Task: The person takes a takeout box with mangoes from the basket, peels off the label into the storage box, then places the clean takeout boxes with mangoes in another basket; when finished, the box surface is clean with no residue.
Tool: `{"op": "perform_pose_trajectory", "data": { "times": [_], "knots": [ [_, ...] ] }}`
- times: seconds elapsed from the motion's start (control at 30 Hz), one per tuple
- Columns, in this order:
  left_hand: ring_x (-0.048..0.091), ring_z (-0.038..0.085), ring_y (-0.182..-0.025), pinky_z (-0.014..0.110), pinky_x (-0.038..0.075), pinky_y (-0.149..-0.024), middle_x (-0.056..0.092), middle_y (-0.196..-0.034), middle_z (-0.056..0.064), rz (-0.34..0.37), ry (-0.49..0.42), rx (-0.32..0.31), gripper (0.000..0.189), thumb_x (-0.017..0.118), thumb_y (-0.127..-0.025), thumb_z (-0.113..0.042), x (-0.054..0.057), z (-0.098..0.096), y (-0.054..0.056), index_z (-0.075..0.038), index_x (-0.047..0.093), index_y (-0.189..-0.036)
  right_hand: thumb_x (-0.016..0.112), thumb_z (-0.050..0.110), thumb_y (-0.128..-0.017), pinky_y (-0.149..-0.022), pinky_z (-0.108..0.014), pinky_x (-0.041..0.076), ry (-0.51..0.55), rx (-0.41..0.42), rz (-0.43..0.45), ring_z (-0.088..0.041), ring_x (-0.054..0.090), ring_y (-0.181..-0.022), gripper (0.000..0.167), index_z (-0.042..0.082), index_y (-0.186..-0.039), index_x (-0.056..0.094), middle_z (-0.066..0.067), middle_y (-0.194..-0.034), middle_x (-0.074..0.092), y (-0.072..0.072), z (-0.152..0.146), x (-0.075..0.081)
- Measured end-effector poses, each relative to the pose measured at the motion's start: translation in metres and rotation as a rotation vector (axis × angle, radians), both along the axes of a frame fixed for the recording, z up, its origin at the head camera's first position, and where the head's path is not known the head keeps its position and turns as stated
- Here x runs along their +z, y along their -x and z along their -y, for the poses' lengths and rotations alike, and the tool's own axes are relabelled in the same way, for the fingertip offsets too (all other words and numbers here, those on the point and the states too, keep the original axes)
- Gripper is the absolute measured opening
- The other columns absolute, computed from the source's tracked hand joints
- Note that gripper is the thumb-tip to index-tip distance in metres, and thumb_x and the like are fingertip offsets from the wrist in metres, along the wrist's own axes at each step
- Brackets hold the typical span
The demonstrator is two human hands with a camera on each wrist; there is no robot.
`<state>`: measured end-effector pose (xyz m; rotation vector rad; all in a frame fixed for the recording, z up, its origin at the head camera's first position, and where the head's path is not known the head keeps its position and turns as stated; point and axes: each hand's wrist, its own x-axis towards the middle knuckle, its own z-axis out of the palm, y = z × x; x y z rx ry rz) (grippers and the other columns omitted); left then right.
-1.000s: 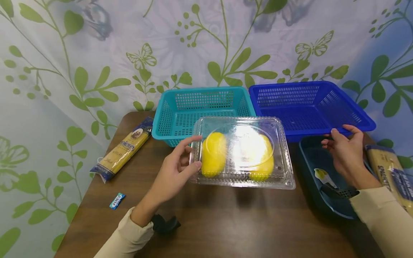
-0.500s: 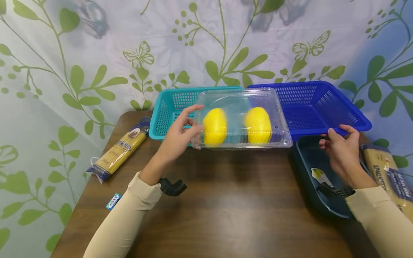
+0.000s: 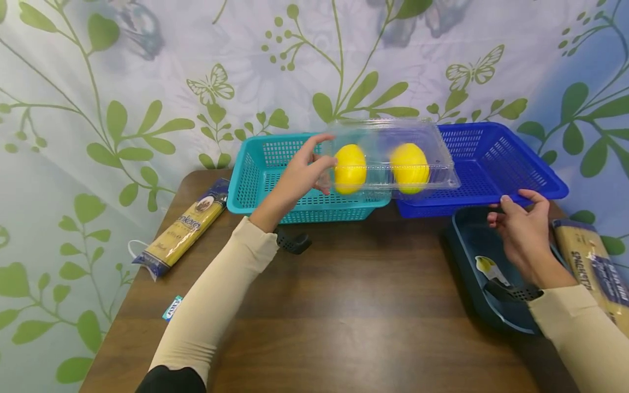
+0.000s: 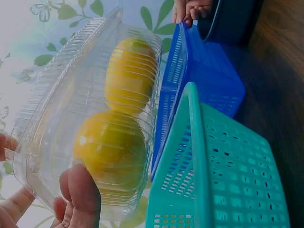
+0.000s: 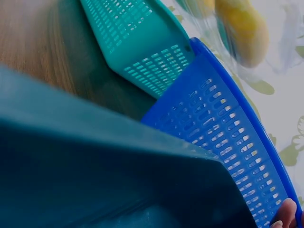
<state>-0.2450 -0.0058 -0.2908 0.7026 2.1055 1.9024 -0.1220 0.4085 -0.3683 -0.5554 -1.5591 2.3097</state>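
Note:
My left hand (image 3: pixel 302 172) grips the left end of a clear plastic clamshell box (image 3: pixel 379 155) with two yellow fruits (image 3: pixel 350 170) inside. The box is raised, overlapping the teal basket (image 3: pixel 324 214) and the blue basket (image 3: pixel 501 164) in the head view. Up close in the left wrist view, my thumb (image 4: pixel 83 194) presses on the ribbed side of the clamshell, fruits behind the plastic. My right hand (image 3: pixel 526 234) pinches the front rim of the blue basket between thumb and fingers. Only those fingertips (image 5: pixel 285 213) show at the rim in the right wrist view.
A dark teal tub (image 3: pixel 472 256) with a lemon-printed label (image 3: pixel 486 266) inside stands below my right hand. One spaghetti pack (image 3: pixel 592 262) lies right of it. Another pasta pack (image 3: pixel 187 229) and a small blue-and-white packet (image 3: pixel 172 307) are on the table's left.
My left hand has carried the clamshell box away from me and slightly right, from over the table to over the baskets. My right hand has stayed at the blue rim.

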Motion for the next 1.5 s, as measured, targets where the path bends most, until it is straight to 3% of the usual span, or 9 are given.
{"op": "perform_pose_trajectory", "data": {
  "times": [0.27,0.43,0.57,0.7,0.8,0.97,1.07,1.3,1.5],
  "knots": [
    [0.047,0.027,-0.057,0.045,0.060,-0.067,0.058,-0.118,0.014,0.065,0.018,-0.013,0.049,0.058,-0.101,-0.026,0.007,-0.043,0.021,-0.027,0.047,-0.149,0.061,0.017,-0.102,-0.060,-0.028,0.051,0.019,0.001,-0.013,-0.020,0.061,-0.063,0.045,0.028,-0.126,0.024,-0.005,-0.092,0.070,-0.001,-0.001,0.001],
    [0.047,0.024,-0.054,0.048,0.060,-0.071,0.059,-0.116,0.011,0.123,0.010,-0.021,0.045,0.058,-0.102,-0.025,0.010,-0.073,0.031,-0.028,0.049,-0.146,0.063,0.020,-0.101,-0.062,-0.028,0.051,0.008,0.003,0.007,-0.021,0.060,-0.065,0.048,0.029,-0.127,0.024,-0.004,-0.095,0.069,0.000,-0.001,0.002],
    [0.049,0.025,-0.055,0.051,0.059,-0.078,0.058,-0.106,0.010,0.170,0.009,-0.050,0.044,0.057,-0.103,-0.025,0.009,-0.097,0.035,-0.029,0.048,-0.145,0.063,0.020,-0.101,-0.062,-0.028,0.051,0.008,-0.004,0.002,-0.021,0.060,-0.064,0.048,0.028,-0.127,0.024,-0.004,-0.094,0.069,-0.002,-0.001,0.001],
    [0.051,0.025,-0.058,0.050,0.058,-0.080,0.058,-0.106,0.009,0.199,0.009,-0.080,0.044,0.057,-0.104,-0.026,0.005,-0.115,0.037,-0.030,0.046,-0.146,0.062,0.019,-0.101,-0.061,-0.027,0.052,0.013,-0.008,-0.009,-0.020,0.059,-0.062,0.046,0.028,-0.126,0.024,-0.004,-0.092,0.069,-0.003,-0.001,-0.002],
    [0.052,0.025,-0.058,0.048,0.059,-0.079,0.059,-0.110,0.007,0.206,0.008,-0.064,0.044,0.056,-0.104,-0.026,0.001,-0.123,0.038,-0.030,0.046,-0.147,0.062,0.019,-0.101,-0.061,-0.026,0.052,0.012,-0.004,-0.012,-0.019,0.059,-0.063,0.047,0.028,-0.127,0.024,-0.004,-0.093,0.069,-0.001,0.001,-0.003],
    [0.053,0.027,-0.057,0.047,0.059,-0.077,0.055,-0.083,0.012,0.200,0.015,-0.022,0.047,0.060,-0.103,-0.026,-0.004,-0.138,0.040,-0.032,0.046,-0.147,0.059,0.017,-0.103,-0.058,-0.027,0.050,0.035,0.001,-0.041,-0.020,0.057,-0.061,0.043,0.027,-0.127,0.025,-0.006,-0.090,0.069,0.001,0.000,-0.003],
    [0.056,0.029,-0.057,0.042,0.060,-0.072,0.057,-0.084,0.008,0.192,0.022,0.005,0.048,0.062,-0.102,-0.027,-0.004,-0.152,0.039,-0.034,0.047,-0.147,0.057,0.014,-0.104,-0.055,-0.028,0.049,0.061,-0.003,-0.063,-0.021,0.056,-0.058,0.041,0.026,-0.126,0.025,-0.008,-0.088,0.069,0.001,-0.001,-0.001],
    [0.061,0.024,-0.056,0.030,0.059,-0.062,0.064,-0.098,0.003,0.197,0.112,0.060,0.049,0.063,-0.101,-0.031,-0.001,-0.183,0.038,-0.039,0.046,-0.147,0.059,0.013,-0.103,-0.055,-0.029,0.049,0.078,-0.008,-0.065,-0.022,0.056,-0.056,0.042,0.026,-0.125,0.025,-0.009,-0.086,0.069,0.002,-0.002,0.001],
    [0.065,0.020,-0.057,0.024,0.055,-0.060,0.060,-0.074,0.004,0.133,0.288,0.086,0.052,0.060,-0.101,-0.039,-0.005,-0.199,0.037,-0.041,0.041,-0.149,0.062,0.015,-0.101,-0.055,-0.028,0.049,0.064,0.002,-0.053,-0.022,0.056,-0.057,0.046,0.026,-0.125,0.025,-0.009,-0.087,0.070,0.003,0.000,0.001]
  ]
}}
